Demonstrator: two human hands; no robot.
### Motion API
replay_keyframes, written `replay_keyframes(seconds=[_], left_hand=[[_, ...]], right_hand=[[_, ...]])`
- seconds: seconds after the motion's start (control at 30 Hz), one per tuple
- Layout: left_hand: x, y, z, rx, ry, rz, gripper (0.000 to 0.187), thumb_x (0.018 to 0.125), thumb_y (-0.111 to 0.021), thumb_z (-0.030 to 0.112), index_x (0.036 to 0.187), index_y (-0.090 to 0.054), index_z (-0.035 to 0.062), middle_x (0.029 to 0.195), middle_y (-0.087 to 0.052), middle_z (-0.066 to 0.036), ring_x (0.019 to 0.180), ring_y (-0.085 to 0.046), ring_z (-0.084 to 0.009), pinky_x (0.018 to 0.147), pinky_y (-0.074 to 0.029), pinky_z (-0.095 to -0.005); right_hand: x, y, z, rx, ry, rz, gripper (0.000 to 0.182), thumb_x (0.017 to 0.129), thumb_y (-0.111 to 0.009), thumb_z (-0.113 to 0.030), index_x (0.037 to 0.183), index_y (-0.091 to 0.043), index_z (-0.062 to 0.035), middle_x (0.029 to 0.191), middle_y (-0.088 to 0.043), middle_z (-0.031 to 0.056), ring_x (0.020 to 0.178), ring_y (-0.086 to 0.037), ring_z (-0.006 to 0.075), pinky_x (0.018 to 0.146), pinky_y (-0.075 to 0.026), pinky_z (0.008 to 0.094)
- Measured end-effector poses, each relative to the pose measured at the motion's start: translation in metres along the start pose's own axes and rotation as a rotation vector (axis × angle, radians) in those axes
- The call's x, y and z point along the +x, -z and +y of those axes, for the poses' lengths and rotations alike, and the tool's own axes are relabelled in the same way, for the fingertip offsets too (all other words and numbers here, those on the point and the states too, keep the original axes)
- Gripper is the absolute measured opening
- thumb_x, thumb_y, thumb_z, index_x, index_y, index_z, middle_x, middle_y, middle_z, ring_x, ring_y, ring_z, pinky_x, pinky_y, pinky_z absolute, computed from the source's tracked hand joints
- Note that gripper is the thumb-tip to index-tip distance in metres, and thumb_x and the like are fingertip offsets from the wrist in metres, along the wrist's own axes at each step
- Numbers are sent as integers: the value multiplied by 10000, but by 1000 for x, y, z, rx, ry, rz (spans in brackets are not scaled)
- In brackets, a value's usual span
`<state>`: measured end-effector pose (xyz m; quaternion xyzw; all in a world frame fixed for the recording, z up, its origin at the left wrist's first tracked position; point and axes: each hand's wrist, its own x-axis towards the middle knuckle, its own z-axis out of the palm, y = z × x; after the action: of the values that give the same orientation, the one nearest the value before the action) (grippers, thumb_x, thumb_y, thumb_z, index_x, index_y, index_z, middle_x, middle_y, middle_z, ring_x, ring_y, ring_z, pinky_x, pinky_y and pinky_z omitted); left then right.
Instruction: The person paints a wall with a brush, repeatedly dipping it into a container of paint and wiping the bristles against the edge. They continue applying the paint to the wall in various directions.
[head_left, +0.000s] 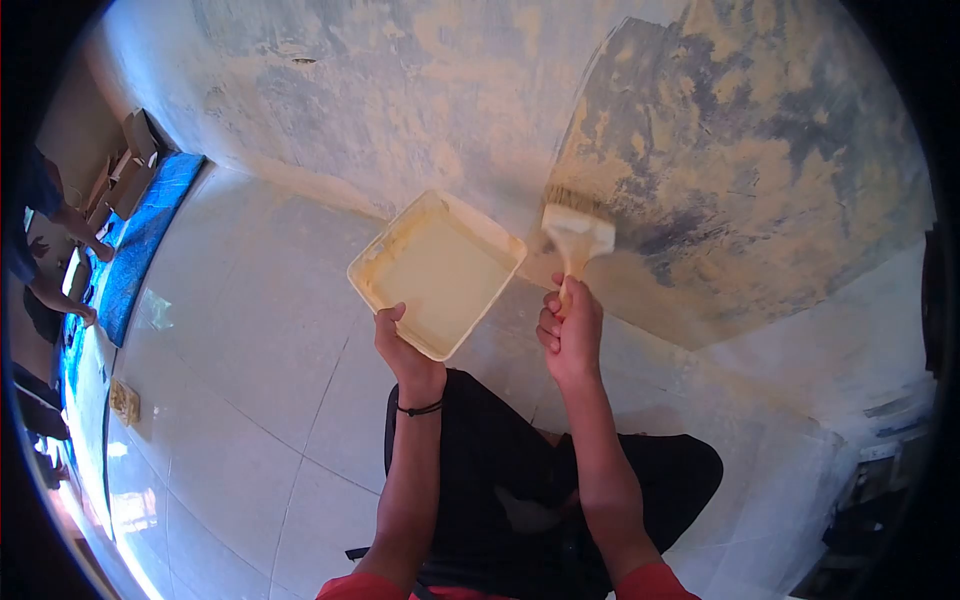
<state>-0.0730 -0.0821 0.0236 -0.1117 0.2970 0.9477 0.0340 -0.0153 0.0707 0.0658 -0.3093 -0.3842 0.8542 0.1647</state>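
Observation:
My left hand (pixel 408 352) grips the near corner of a square, shallow paint tray (pixel 478 216), thumb over its rim and the other fingers hidden beneath. Pale yellow paint (pixel 440 270) covers the tray's bottom, with smears up the walls. In my right hand (pixel 573 330) is a wide paintbrush (pixel 580 235), held by its handle with the bristles pointing up at the wall. The bristles look to be against the lower wall (pixel 690 190), though slightly blurred. Patchy yellow and grey covers that wall, and a darker damp-looking area lies around the brush.
Under my crossed legs spreads a pale tiled floor (pixel 250 330). At the far left another person's hands (pixel 88 314) are near a blue sheet (pixel 150 240) and cardboard pieces (pixel 125 185). A small stained container (pixel 124 402) stands on the tiles. Dark objects (pixel 870 510) sit at the right edge.

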Motion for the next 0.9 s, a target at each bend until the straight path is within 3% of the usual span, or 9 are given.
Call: replay_keyframes(seconds=[0.1,0.17,0.4,0.47,0.9], left_hand=[[0,1,-2,12,2,15,423,787,-463,180,1174,-431,12,1086,-519,-88,1017,-520,-220,858,-432,-341],[-1,1,-4,22,7,21,440,785,-453,179,1186,-433,0,1104,-528,-95,1027,-523,-227,870,-431,-344],[-9,-5,-4,3,37,-38,413,792,-445,176,1166,-442,1,1093,-532,-89,1013,-530,-216,861,-437,-335],[-9,-5,-3,2,49,-36,408,793,-444,174,1162,-443,1,1092,-532,-89,1012,-531,-214,859,-438,-334],[-6,-5,5,-23,23,-32,443,793,-432,178,1202,-410,9,1114,-512,-100,1029,-522,-225,859,-437,-344]], right_hand=[[-20,-22,-30,-22,151,-50,205,908,-416,-222,992,-466,-42,619,-415,1,384,-301,53,320,-224,201],[-32,-37,-55,-109,378,-66,232,908,-418,-232,1014,-468,-31,627,-419,4,385,-308,54,324,-226,202],[-42,-61,-121,-157,568,-151,243,907,-420,-242,1011,-476,-30,627,-417,4,389,-308,52,326,-230,201],[-29,-50,-119,-124,422,-178,238,906,-425,-240,1011,-475,-32,621,-416,4,388,-301,54,321,-227,203],[14,22,-11,-190,66,-96,225,904,-438,-241,1002,-471,-42,602,-415,-1,371,-308,46,303,-220,199]])
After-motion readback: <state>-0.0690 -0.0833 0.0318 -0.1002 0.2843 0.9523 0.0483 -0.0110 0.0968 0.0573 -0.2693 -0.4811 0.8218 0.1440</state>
